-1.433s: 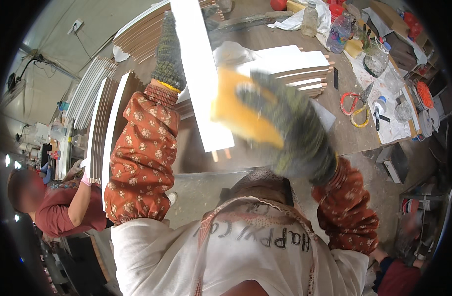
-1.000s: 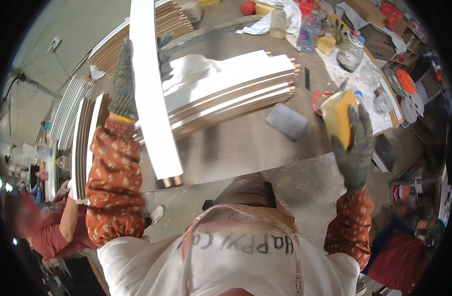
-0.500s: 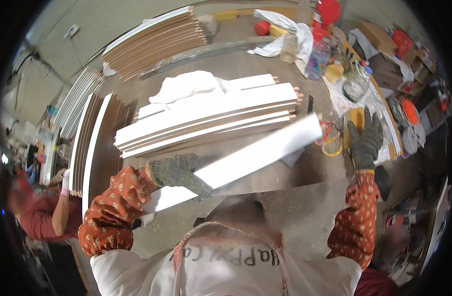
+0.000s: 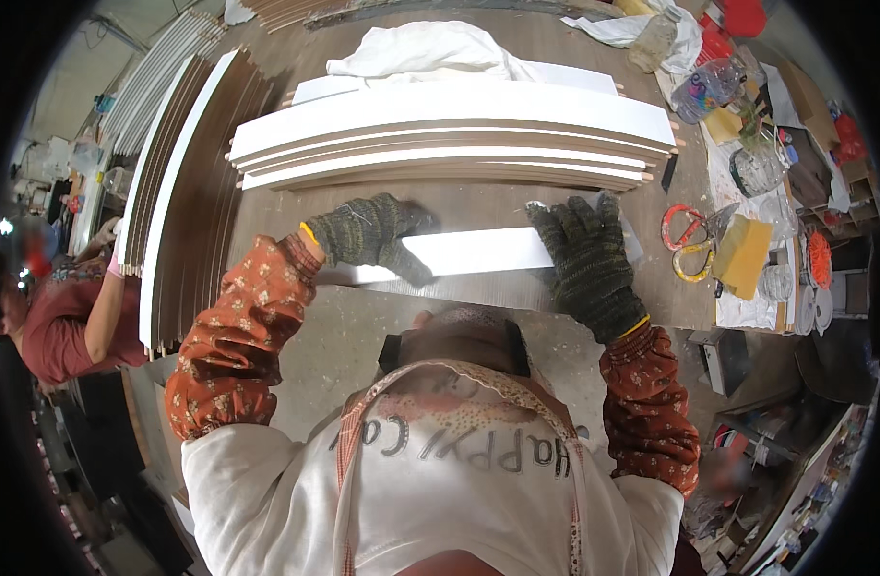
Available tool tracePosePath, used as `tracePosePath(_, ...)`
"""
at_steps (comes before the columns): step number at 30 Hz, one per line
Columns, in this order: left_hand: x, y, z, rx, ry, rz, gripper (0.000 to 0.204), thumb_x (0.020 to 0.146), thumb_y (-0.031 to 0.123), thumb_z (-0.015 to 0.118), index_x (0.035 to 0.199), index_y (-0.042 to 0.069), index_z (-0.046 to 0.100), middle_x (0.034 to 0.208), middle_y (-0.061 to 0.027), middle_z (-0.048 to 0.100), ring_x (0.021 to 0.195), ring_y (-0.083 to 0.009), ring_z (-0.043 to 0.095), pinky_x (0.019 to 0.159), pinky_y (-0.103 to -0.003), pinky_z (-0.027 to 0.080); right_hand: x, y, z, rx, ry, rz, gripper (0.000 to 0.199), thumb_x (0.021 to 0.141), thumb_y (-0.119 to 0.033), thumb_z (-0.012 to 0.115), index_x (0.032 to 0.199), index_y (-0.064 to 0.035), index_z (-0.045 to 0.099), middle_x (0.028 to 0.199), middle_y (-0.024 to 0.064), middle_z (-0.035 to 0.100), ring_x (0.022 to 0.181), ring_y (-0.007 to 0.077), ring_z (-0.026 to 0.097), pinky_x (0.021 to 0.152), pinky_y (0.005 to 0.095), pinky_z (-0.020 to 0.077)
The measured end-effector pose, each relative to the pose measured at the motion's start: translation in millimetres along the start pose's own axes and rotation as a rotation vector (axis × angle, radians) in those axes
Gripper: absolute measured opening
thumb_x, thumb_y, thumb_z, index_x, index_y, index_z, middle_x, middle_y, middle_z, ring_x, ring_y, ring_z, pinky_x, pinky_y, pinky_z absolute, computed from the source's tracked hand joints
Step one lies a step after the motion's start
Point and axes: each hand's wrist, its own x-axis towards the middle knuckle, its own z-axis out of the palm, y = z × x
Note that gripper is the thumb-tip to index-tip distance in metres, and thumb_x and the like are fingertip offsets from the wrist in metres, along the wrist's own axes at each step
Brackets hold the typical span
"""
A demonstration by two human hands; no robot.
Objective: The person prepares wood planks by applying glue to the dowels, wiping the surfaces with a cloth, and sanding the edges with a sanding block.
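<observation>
**Q:** Workshop view from above: what lies on the brown table (image 4: 478, 206), and where?

**A:** Nearest the person, a white flat board (image 4: 459, 254) lies lengthwise along the table's near edge. All other positions are given relative to this board.

**Q:** How do the hands meet it?

**A:** Both wear dark knitted gloves. The left hand (image 4: 373, 235) rests on the board's left end, fingers curled over the near edge; its grip is clenched on the board. The right hand (image 4: 584, 254) lies on the board's right end with fingers spread flat, pressing down; its grip is released, touching only. Orange patterned sleeves cover both forearms.

**Q:** What sits just beyond the board?

**A:** A stack of long white boards (image 4: 454, 144), brown-edged, lies parallel to it, a strip of bare table between. On the far side of that stack rests a crumpled white cloth (image 4: 430, 48).

**Q:** And to the right of the board?

**A:** Near its right end lie loops of red and yellow cord or tape (image 4: 688, 245), and just beyond them a yellow sanding block (image 4: 744, 254). Farther right and farther away stand a clear plastic bottle (image 4: 709, 86) and other clutter too small to tell.

**Q:** To the left?

**A:** Long white-edged brown panels (image 4: 186, 182) stand on edge in a row, well apart from the board. Beyond them, at the frame's left rim, is another person in a red shirt (image 4: 61, 317).
</observation>
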Motion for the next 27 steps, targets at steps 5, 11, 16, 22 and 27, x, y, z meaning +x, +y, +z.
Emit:
tracePosePath(5,-22.1,-8.5,15.6,0.415,0.493,0.234,0.071,0.074,0.045,0.072,0.132,0.012,0.05,0.122,-0.012,0.059,0.116,-0.0339,0.053,0.103,-0.048,0.037,1.9,3.3,8.4,-0.051,-0.105,0.067,0.07,0.078,-0.044,0.063,0.137,-0.0117,0.044,0.121,0.0143,0.052,0.121,0.0321,0.043,0.11,0.0581,0.0197)
tracePosePath(11,-48.0,-40.4,59.9,0.218,0.692,0.167,0.064,0.074,0.031,0.075,0.13,0.011,0.053,0.125,-0.0084,0.059,0.115,-0.0283,0.054,0.103,-0.043,0.039,6.2,-1.1,-24.4,0.06,-0.065,0.116,0.074,0.074,-0.045,0.068,0.136,-0.0114,0.045,0.131,0.0145,0.048,0.125,0.0348,0.04,0.11,0.0519,0.0235)
tracePosePath(16,-84.4,-61.0,62.3,0.227,0.792,0.103,0.065,0.07,0.025,0.078,0.129,0.011,0.055,0.125,-0.008,0.059,0.115,-0.0282,0.054,0.1,-0.041,0.041,-38.2,45.7,4.3,-0.004,-0.091,0.382,0.078,0.073,-0.036,0.071,0.139,-0.0108,0.039,0.139,0.0161,0.041,0.129,0.0378,0.036,0.107,0.049,0.0292)
tracePosePath(22,-98.8,-67.5,58.8,0.186,0.753,0.061,0.065,0.069,0.022,0.079,0.128,0.011,0.055,0.125,-0.0082,0.059,0.113,-0.0287,0.055,0.095,-0.041,0.044,-41.9,41.6,17.1,0.01,-0.02,0.55,0.077,0.075,-0.034,0.068,0.141,-0.0107,0.037,0.143,0.0228,0.035,0.128,0.0409,0.038,0.105,0.0466,0.0336)
tracePosePath(27,-57.0,-41.7,68.4,0.29,0.699,0.076,0.062,0.078,0.034,0.071,0.133,0.012,0.05,0.129,-0.0088,0.056,0.114,-0.0285,0.054,0.095,-0.042,0.044,-56.4,30.1,-31.2,0.098,0.172,0.503,0.068,0.079,-0.034,0.066,0.137,-0.008,0.043,0.145,0.0268,0.031,0.13,0.0431,0.038,0.105,0.0481,0.0349)
